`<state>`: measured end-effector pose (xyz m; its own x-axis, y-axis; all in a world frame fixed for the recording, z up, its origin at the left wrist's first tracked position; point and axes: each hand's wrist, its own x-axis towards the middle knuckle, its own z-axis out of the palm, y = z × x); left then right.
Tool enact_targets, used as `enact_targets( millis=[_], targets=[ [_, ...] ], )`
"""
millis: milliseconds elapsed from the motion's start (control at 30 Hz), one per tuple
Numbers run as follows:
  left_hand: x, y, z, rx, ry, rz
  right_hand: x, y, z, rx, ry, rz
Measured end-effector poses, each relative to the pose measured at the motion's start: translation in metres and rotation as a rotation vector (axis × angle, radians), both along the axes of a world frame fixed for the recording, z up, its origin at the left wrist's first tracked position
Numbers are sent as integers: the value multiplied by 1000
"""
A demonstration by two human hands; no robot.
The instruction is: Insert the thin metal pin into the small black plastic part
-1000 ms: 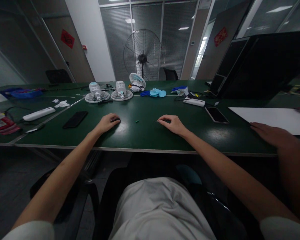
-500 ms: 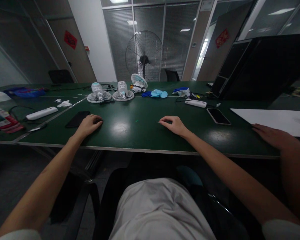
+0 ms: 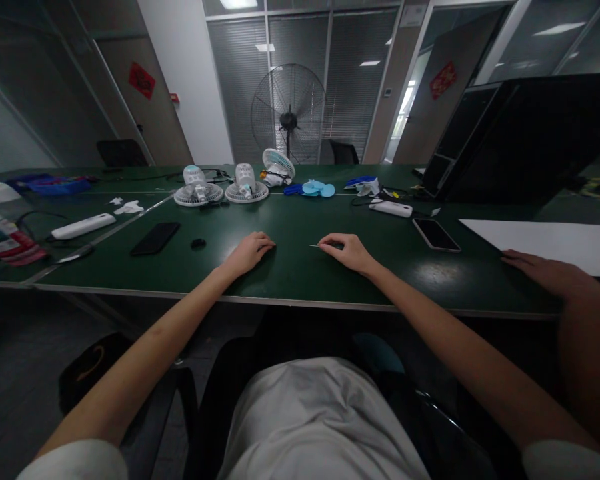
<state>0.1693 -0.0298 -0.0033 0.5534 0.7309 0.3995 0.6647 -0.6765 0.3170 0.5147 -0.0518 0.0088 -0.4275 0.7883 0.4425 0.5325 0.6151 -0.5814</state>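
Observation:
My right hand [image 3: 345,252] rests on the dark green table, thumb and index finger pinched on a thin, light needle-like piece [image 3: 313,246] that points left. My left hand [image 3: 250,255] lies on the table a short way to its left, fingers curled and drawn together. Its fingertips cover the place of a small green bit, and whether they hold it I cannot see. A small black object [image 3: 198,244] lies left of my left hand, with a dark flat phone-like slab [image 3: 156,239] beyond it.
Small white fans [image 3: 247,189] and light blue fan blades [image 3: 319,188] lie at the back. A phone [image 3: 436,235] and a white sheet [image 3: 545,243] are to the right, where another person's hand [image 3: 543,270] rests. A white power strip [image 3: 83,227] lies left.
My left hand has moved right, off the small black object, to where the green bit lay; the bit is now hidden. My right hand stays in place with the needle-like piece.

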Motion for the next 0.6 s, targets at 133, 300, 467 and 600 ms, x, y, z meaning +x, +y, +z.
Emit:
enact_targets(
  millis=[133,300,467,600],
  targets=[
    [-15,3,1,-1,-13,71,0,2,-2,16,9,7],
    [-41,8,3,37,23,179,2,0,0,8,10,14],
    [-87,10,4,92,-17,359,2,-2,2,1,8,-1],
    [-140,1,8,189,-153,571,2,-2,1,-1,13,2]
  ],
)
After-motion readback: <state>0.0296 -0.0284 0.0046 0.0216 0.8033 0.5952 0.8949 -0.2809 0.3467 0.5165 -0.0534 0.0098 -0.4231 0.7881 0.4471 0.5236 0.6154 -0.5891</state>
